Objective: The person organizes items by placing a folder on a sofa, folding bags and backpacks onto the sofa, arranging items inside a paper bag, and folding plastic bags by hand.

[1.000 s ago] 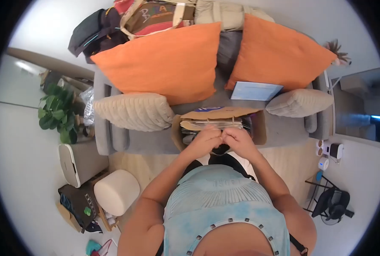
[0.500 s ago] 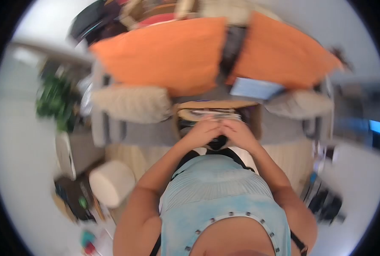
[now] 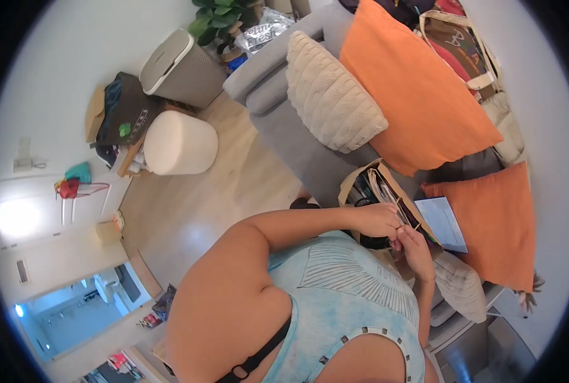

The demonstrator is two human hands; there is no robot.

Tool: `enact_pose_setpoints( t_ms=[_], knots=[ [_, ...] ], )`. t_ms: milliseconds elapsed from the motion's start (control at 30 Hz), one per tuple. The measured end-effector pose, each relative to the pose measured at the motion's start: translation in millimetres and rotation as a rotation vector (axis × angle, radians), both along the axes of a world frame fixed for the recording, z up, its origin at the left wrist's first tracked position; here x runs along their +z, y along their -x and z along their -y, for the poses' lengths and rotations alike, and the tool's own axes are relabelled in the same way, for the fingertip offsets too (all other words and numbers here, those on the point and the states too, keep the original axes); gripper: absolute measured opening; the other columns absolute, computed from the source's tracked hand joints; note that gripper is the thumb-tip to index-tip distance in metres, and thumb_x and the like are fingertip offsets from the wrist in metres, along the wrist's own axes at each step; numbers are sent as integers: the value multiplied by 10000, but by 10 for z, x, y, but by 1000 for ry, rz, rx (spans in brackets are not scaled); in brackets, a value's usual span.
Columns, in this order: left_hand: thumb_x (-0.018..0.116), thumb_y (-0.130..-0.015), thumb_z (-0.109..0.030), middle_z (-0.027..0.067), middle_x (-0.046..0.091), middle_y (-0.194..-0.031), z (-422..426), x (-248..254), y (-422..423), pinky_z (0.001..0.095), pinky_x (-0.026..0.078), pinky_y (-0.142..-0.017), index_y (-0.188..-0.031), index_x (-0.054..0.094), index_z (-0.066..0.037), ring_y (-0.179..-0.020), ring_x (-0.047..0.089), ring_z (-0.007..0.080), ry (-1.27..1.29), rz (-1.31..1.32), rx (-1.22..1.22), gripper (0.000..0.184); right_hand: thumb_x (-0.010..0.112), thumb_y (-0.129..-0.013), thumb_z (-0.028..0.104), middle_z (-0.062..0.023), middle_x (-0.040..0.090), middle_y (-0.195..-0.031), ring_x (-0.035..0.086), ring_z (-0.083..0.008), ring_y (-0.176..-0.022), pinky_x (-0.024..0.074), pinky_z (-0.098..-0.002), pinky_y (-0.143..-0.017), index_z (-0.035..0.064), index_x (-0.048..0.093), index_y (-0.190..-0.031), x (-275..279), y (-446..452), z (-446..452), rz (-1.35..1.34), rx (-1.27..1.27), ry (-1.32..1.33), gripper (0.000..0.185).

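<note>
Before you stretches the grey sofa (image 3: 291,143), with a big orange cushion (image 3: 418,96) along its back and a cream cushion (image 3: 335,92) beside that. Your open paper bag (image 3: 349,185) is by the seat's front edge, near a pale blue sheet (image 3: 442,223). Over its mouth your left hand (image 3: 379,220) and right hand (image 3: 416,247) meet, fingers curled in; whether they grip anything, you cannot tell. Thin papers (image 3: 381,190) stick up just beside them.

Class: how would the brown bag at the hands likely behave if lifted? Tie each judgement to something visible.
The bag is probably heavy for its size, being packed with papers. Its sides look thin, so may bend. The top gapes, so tipping might spill things.
</note>
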State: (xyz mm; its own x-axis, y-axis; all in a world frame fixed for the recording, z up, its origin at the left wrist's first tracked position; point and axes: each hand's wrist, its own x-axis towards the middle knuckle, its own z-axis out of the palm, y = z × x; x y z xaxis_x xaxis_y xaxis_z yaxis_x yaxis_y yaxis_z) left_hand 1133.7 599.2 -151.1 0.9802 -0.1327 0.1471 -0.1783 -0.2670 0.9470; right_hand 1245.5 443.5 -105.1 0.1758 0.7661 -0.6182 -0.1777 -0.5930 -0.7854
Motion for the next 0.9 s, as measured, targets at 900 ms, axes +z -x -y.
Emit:
enact_pose_setpoints(
  t_ms=[900],
  knots=[
    [493, -808, -223, 134, 584, -730, 146, 67, -9, 390, 373, -718, -713, 592, -10, -761, 513, 312, -4, 89, 1, 254, 478, -916, 259, -149, 540, -671, 527, -278, -638, 413, -359, -610, -1, 533, -737, 153, 446, 156, 636, -187, -183, 320]
  ],
)
